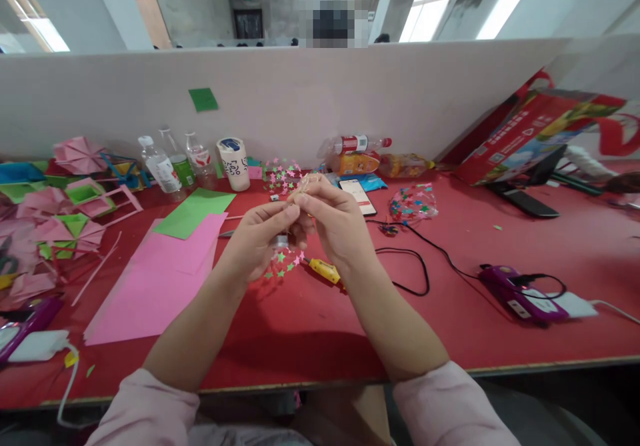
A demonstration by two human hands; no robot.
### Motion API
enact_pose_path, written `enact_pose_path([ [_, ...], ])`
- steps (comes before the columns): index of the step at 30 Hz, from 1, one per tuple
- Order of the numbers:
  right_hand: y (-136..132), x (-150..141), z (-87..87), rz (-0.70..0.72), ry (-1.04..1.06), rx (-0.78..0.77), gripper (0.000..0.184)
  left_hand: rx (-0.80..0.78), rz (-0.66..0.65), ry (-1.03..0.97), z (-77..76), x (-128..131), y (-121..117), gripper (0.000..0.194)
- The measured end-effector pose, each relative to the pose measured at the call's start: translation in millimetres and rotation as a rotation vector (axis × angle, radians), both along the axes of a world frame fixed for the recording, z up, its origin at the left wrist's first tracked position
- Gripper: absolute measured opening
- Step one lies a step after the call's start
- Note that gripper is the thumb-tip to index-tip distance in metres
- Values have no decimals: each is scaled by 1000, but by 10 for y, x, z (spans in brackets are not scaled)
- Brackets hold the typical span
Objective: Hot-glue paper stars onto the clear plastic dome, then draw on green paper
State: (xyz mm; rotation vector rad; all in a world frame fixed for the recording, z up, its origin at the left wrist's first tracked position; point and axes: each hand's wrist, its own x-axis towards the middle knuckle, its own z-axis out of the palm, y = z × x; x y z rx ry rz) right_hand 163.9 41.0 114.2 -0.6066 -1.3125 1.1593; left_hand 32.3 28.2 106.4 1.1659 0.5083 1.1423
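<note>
Above the middle of the red table (280, 339), my left hand (265, 233) and my right hand (333, 216) meet fingertip to fingertip. Both are closed in a pinch on something small and pale that the fingers mostly cover; I cannot make out what it is. Just below and behind them lies a loop of pink and green paper stars (281, 266). A yellow-handled tool (324, 270) rests beside my right wrist, its tip pointing left. Farther back, another cluster of pink and green stars (283, 174) stands past my fingers.
Pink paper (145, 286) and a green sheet (195, 211) lie left, near folded paper shapes (70, 233). Bottles (161, 169) and a cup (233, 164) line the partition. Right are a phone (358, 197), a bag of stars (414, 203), a black cable (427, 276) and a purple power strip (523, 293).
</note>
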Motion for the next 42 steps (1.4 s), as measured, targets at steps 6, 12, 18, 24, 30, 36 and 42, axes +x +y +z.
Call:
enact_pose_path([
  [6, -26, -7, 9, 173, 32, -52, 19, -12, -31, 10, 10, -26, -8, 34],
  [12, -19, -12, 11, 29, -48, 92, 11, 75, 113, 12, -30, -9, 14, 26],
  [18, -55, 156, 100, -499, -597, 707, 24, 82, 226, 125, 19, -98, 33, 26],
  [24, -150, 206, 146, -693, -1084, 1071, 13, 232, 231, 426, 68, -165, 21, 31],
  [30, -124, 188, 114, -668, -989, 1035, 15, 478, 336, 575, 82, -149, -11, 34],
  [36, -158, 84, 92, -581, -614, 665, 13, 831, 694, 771, 1, -59, -41, 28],
  [42, -101, 72, 89, -202, -192, 153, 10, 562, 429, 518, -18, 10, -19, 28],
])
